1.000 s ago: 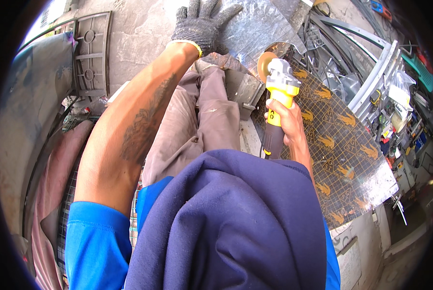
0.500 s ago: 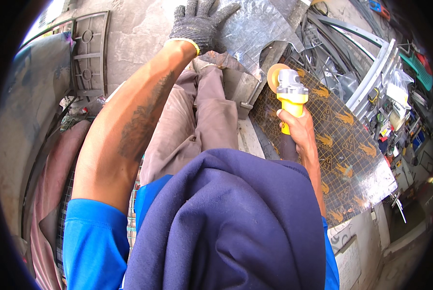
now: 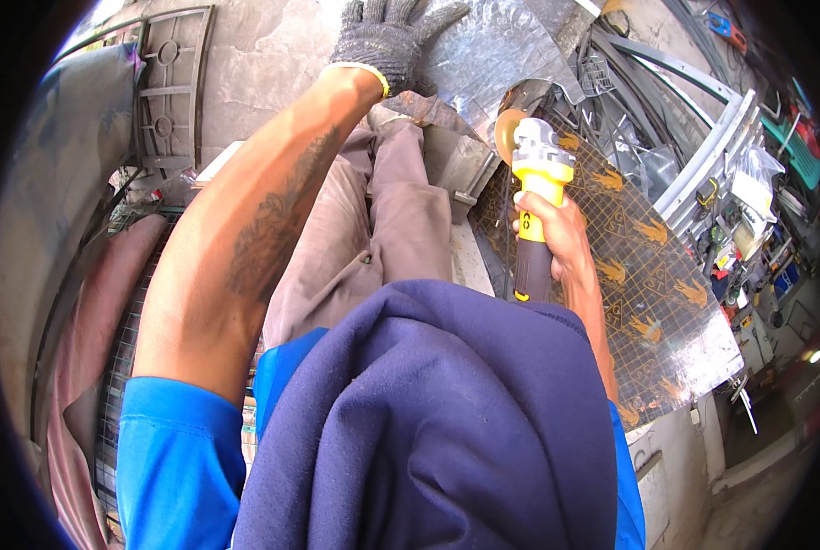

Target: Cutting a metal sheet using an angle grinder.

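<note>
The right hand [image 3: 557, 234] wraps around the yellow angle grinder [image 3: 542, 163], which sits to the right of the gloved left hand [image 3: 380, 44], spread wide at the edge of the metal sheet [image 3: 502, 60]

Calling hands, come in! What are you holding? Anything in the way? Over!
Left hand gloved, spread at metal sheet. Right hand bare, gripping grinder; disc near metal sheet. Metal strips heaped right, apart from disc.

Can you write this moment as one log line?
left hand: gloved, spread at edge of shiny metal sheet; right hand: bare, gripping yellow angle grinder; patterned board: at right
</note>
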`<state>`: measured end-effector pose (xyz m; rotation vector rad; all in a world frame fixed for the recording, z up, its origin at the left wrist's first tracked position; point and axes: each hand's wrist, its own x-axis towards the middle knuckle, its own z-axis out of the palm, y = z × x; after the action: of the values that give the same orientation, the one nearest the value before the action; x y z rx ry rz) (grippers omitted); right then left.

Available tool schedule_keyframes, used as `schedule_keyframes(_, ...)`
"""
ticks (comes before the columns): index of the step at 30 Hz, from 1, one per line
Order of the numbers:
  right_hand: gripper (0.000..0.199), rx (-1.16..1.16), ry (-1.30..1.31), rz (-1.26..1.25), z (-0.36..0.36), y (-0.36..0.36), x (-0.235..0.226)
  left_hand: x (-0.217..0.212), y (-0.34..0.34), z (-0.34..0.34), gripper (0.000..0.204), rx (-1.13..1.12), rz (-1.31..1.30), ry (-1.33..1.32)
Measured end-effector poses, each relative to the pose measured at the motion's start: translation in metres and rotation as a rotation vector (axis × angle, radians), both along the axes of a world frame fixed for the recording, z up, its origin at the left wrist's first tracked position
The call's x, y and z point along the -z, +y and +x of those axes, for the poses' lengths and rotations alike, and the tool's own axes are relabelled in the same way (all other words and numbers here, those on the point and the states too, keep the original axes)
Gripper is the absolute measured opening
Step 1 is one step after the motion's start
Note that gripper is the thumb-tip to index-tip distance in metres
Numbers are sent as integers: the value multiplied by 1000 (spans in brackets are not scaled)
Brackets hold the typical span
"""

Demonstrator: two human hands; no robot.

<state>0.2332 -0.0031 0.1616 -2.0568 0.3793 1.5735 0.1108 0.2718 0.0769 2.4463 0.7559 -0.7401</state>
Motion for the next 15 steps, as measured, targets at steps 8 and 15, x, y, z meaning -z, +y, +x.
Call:
schedule_keyframes(8, 40, -119, -90, -72, 12, -14, -12, 13, -2, -1, 109, -13, 37, -15)
schedule_keyframes(15, 38, -19, -54, 36, 13, 1, -3, 6, -4, -1, 112, -21, 30, -40)
